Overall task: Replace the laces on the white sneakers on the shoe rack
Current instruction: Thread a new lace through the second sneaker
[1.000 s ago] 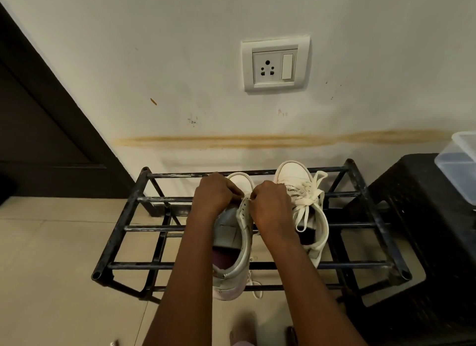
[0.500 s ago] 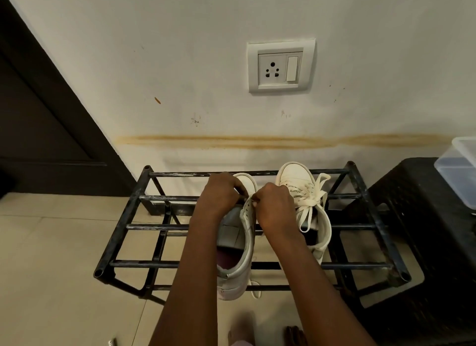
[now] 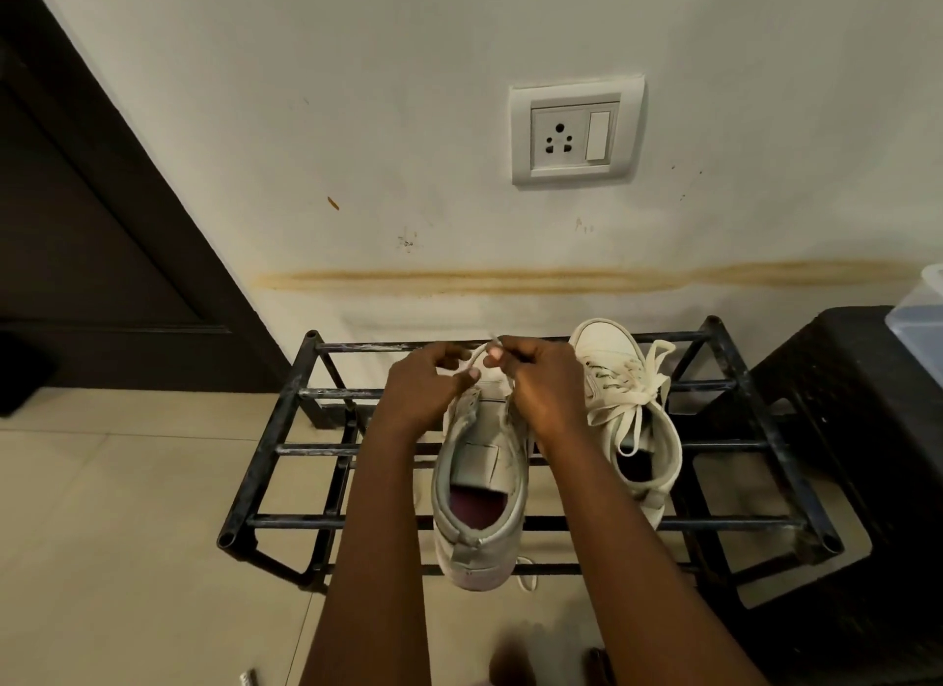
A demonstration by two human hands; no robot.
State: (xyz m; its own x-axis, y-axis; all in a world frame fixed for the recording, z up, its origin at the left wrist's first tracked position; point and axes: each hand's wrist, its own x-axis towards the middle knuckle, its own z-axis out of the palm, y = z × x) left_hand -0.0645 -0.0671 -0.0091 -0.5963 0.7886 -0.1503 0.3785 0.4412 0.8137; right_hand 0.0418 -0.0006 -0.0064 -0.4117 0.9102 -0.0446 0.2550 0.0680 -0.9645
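1. Sitting on the top bars of the one black shoe rack (image 3: 296, 522) are two white sneakers, side by side, toes pointing toward the wall.
2. The left sneaker (image 3: 479, 481) is lying between the two forearms with its tongue showing and its eyelets mostly bare. The right sneaker (image 3: 607, 348) is sitting just beside it, wearing a tied bow (image 3: 633, 394).
3. One lace (image 3: 474, 357) is arching in a loop over the left sneaker's toe end, between the two hands.
4. The left hand (image 3: 423, 389) is curling its fingers and pinching the loop against the thumb. The right hand (image 3: 541, 384) is pinching the lace near its tip, fingers pressed together.
5. One clear plastic box (image 3: 918, 318) is resting on one dark stool (image 3: 842, 404) at the right edge. What it is holding cannot be told.
6. One wall socket (image 3: 576, 131) is showing above the rack.
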